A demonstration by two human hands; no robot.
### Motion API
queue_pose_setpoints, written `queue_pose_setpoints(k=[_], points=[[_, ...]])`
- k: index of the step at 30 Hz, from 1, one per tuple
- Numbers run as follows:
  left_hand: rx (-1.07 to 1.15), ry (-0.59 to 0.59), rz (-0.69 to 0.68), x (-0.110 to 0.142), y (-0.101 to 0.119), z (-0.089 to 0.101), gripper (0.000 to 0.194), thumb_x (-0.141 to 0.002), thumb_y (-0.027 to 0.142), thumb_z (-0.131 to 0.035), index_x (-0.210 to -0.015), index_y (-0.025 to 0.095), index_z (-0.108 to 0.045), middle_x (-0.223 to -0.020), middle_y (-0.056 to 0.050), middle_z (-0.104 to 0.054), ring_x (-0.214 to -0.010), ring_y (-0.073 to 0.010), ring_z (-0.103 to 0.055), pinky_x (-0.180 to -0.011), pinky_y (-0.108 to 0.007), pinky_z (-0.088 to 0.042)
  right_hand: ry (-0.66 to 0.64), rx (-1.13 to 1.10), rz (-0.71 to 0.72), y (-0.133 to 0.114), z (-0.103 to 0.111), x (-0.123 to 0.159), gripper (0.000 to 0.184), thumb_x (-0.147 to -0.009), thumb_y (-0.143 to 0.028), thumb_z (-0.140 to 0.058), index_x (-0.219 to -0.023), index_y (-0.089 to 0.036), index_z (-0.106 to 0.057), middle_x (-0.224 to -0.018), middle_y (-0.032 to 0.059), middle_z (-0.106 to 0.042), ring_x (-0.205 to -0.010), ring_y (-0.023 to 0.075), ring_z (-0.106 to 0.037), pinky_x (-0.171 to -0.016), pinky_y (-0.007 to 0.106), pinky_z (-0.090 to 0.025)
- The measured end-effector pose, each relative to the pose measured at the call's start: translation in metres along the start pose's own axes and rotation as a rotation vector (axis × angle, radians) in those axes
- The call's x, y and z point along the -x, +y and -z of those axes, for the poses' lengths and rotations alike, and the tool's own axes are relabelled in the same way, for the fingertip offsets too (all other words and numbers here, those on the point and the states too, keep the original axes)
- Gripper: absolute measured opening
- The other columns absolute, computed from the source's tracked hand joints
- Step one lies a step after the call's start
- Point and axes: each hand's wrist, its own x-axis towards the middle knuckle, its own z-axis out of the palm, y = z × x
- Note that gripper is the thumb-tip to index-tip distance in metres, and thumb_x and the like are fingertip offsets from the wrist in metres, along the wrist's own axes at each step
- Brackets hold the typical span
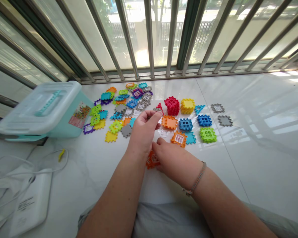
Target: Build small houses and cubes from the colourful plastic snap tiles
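Pinching: left hand grips a small grey-and-white plastic tile between thumb and forefinger, the piece partly hidden; the other fingers curl inward.

Reaching: right hand, braided bracelet at the wrist, curves its slightly spread fingers over an orange window tile on the floor; whether they grip it, the view does not show.

Built: a red cube and a yellow cube stand side by side just beyond the hands, among loose blue, orange, green and grey tiles.

Scattered: a multicoloured spread of tiles lies to the left on white marble flooring.

Nearby: a teal storage box with white lid sits tilted at left, near a white cabled device, below barred windows.
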Motion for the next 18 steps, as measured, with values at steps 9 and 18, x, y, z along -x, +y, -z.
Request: queue_pose_setpoints(k=[9, 18], points=[[0.061, 0.048, -0.012, -0.0014, 0.0041, 0.0003, 0.034, -0.073, 0.036, -0.094, -0.088, 0.019, -0.068, -0.084, 0.004, -0.064, -0.064, -0.0061, -0.055, -0.067, -0.022, -0.049, 0.017, 0.069, 0.011, -0.0031, -0.0023, 0.0001, 0.026, -0.104, -0.01, -0.056, -0.127, -0.018, -0.064, -0.121, 0.0137, -0.07, -0.089, 0.0282, -0.081, -0.074, 0.036, -0.063], [0.064, 0.037, -0.013, -0.0009, 0.0034, -0.0005, 0.032, -0.075, 0.035, -0.094, -0.086, 0.019, -0.068, -0.083, 0.005, -0.062, -0.063, -0.0062, -0.055, -0.066, -0.022, -0.048, 0.023, 0.093, -0.045, -0.0036, 0.0028, 0.0073, 0.021, -0.106, -0.011, -0.054, -0.122, -0.019, -0.064, -0.114, 0.0118, -0.071, -0.092, 0.0332, -0.082, -0.075, 0.043, -0.065]])
